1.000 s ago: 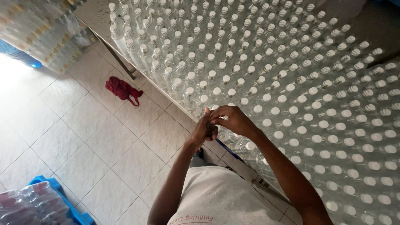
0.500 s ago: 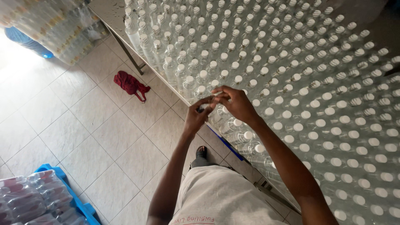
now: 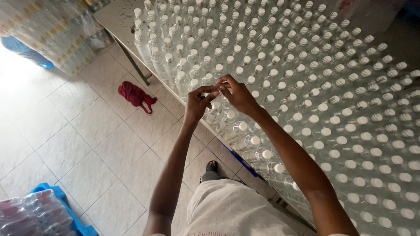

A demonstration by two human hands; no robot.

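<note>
Several clear plastic bottles with white caps stand packed in rows on a metal table. My left hand and my right hand meet at the table's near edge, just above the caps of the front-row bottles. The fingertips of both hands pinch a small clear piece between them. What the piece is stays too small to tell.
A red cloth lies on the tiled floor beside a table leg. Shrink-wrapped packs of bottles are stacked at the top left. More wrapped packs rest on a blue pallet at the bottom left.
Both hands stay pinched together and have lifted slightly over the front-row caps. The view has shifted, so the red cloth and the packs lie further right in the picture.
</note>
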